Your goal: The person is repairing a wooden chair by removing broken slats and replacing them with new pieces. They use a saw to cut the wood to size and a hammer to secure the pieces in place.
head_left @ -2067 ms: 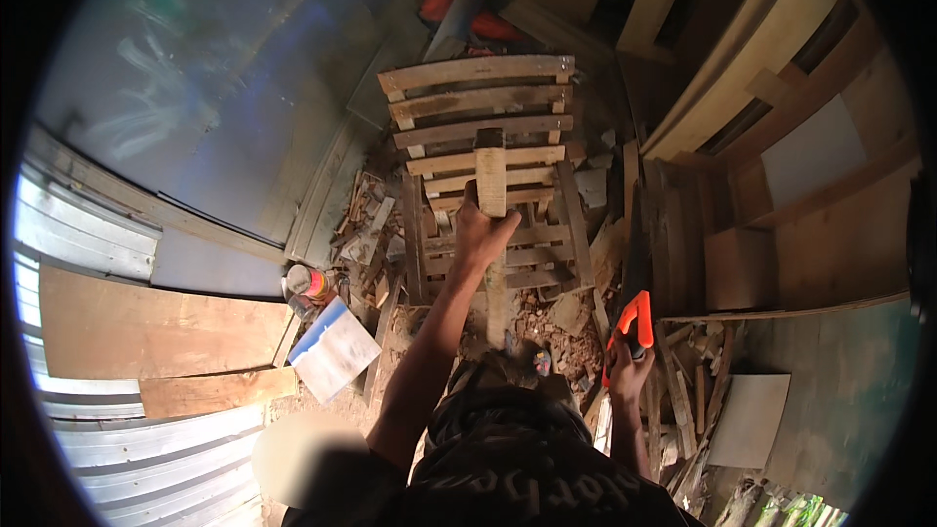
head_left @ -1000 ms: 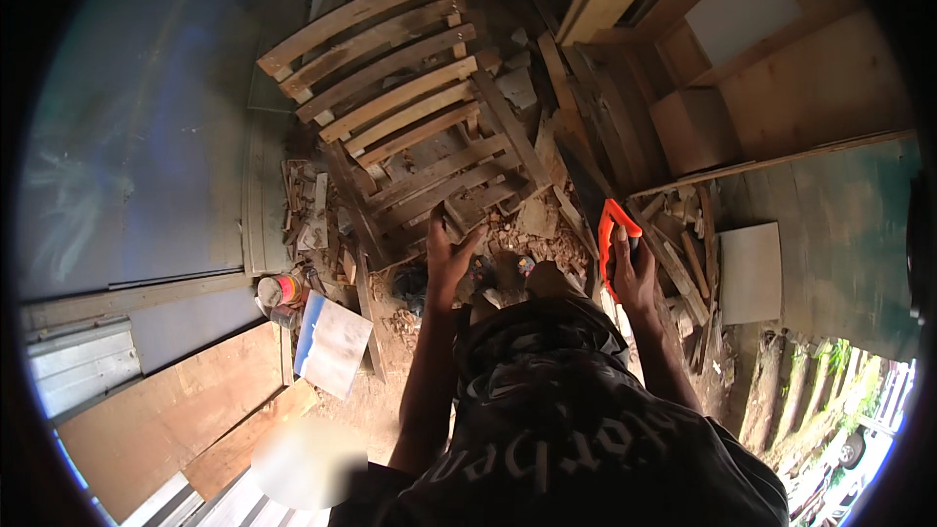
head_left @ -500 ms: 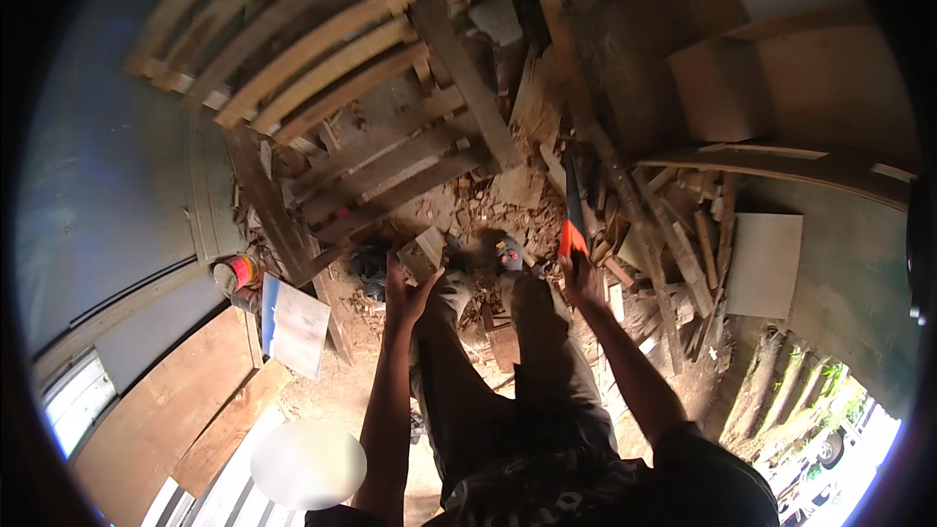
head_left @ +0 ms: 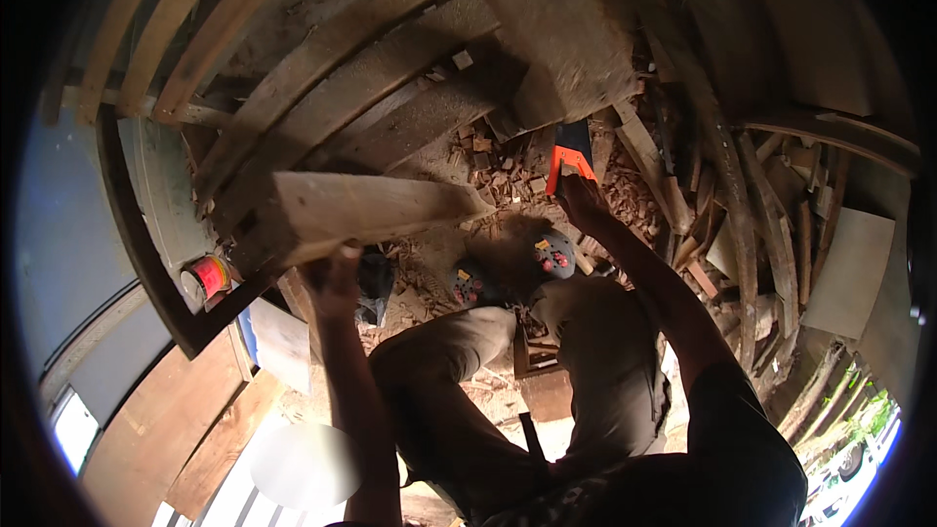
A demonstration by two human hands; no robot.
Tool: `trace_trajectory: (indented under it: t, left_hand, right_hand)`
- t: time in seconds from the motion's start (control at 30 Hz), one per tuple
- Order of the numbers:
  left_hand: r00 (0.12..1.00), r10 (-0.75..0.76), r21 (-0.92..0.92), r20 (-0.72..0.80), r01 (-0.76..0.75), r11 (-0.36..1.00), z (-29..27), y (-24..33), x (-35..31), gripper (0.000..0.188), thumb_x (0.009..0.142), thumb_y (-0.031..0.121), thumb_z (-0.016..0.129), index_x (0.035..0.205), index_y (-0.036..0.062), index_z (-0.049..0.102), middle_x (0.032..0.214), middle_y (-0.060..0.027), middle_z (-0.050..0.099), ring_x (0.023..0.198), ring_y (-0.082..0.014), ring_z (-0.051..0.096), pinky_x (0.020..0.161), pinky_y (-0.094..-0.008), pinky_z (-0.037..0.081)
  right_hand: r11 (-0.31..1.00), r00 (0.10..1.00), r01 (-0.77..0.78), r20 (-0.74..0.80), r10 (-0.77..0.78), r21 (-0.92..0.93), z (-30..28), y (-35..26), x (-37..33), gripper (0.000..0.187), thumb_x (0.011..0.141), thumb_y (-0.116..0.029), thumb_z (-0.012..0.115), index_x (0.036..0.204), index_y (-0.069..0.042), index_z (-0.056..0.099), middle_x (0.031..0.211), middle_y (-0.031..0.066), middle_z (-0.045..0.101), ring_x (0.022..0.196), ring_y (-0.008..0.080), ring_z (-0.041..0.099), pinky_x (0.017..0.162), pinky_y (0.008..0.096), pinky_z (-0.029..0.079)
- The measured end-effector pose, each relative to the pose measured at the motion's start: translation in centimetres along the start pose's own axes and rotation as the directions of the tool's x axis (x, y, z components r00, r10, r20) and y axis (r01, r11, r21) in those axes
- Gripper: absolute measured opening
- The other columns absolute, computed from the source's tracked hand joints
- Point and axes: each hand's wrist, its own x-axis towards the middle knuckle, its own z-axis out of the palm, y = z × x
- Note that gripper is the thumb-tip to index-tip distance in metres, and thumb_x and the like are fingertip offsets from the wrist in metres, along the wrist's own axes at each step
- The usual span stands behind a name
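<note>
A hand saw with an orange handle (head_left: 569,158) is in my right hand (head_left: 583,200), its fingers wrapped round the grip. Its dark blade (head_left: 574,134) points away from me, and the far part is hidden by a wide plank (head_left: 556,39). On the left, my left hand (head_left: 334,278) grips the lower edge of a thick wooden board (head_left: 376,207). This board lies crosswise in front of my knees, with its narrower end toward the middle. Some of my left fingers are hidden in shadow behind it.
A slatted wooden frame (head_left: 361,68) fills the far left. Wood chips (head_left: 508,176) cover the ground ahead of my shoes (head_left: 554,252). Timber offcuts and long poles (head_left: 732,166) lean at the right. A red-and-yellow can (head_left: 205,278) stands at the left, near a dark wooden bar (head_left: 137,224).
The wood in my left hand has turned from end-on to lengthwise and come nearer. My right hand with the saw has moved farther forward. The whole view has shifted closer to the slatted frame.
</note>
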Motion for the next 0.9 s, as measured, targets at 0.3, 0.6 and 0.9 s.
trace_trajectory:
  t: [0.3,0.6,0.9]
  left_hand:
    - [0.998,-0.012,0.073,0.067,0.007,0.997,-0.4,3.3,0.8,0.070,0.085,0.034,0.075,0.139,-0.0003,0.046,0.134,-0.0130,0.053,0.124,-0.0226,0.050,0.107,-0.0389,0.038]
    - [0.998,-0.058,-0.036,0.022,0.059,0.998,0.7,6.3,-1.4,0.059,0.088,0.018,0.076,0.138,0.0001,0.051,0.129,-0.0096,0.060,0.121,-0.0183,0.054,0.105,-0.0335,0.039]
    - [0.994,0.093,-0.169,0.051,-0.083,0.982,1.6,6.6,-0.2,0.047,0.089,0.015,0.076,0.127,0.0037,0.051,0.107,-0.0005,0.060,0.096,-0.0082,0.055,0.087,-0.0265,0.045]
  right_hand:
    - [0.749,0.583,-0.583,-0.804,0.116,-0.314,-6.7,13.4,-0.7,0.060,0.095,-0.037,0.062,0.138,0.002,0.045,0.133,0.0259,0.052,0.111,0.0418,0.058,0.100,0.0514,0.046]
    - [0.661,0.637,-0.743,-0.413,0.650,-0.105,-5.5,17.0,1.4,0.051,0.099,-0.042,0.053,0.134,-0.004,0.054,0.132,0.0235,0.056,0.123,0.0385,0.056,0.102,0.0505,0.047]
    - [0.727,0.708,-0.676,-0.381,0.595,-0.120,-7.0,24.3,0.1,0.057,0.092,-0.044,0.060,0.130,-0.002,0.056,0.129,0.0248,0.061,0.120,0.0381,0.061,0.098,0.0495,0.051]
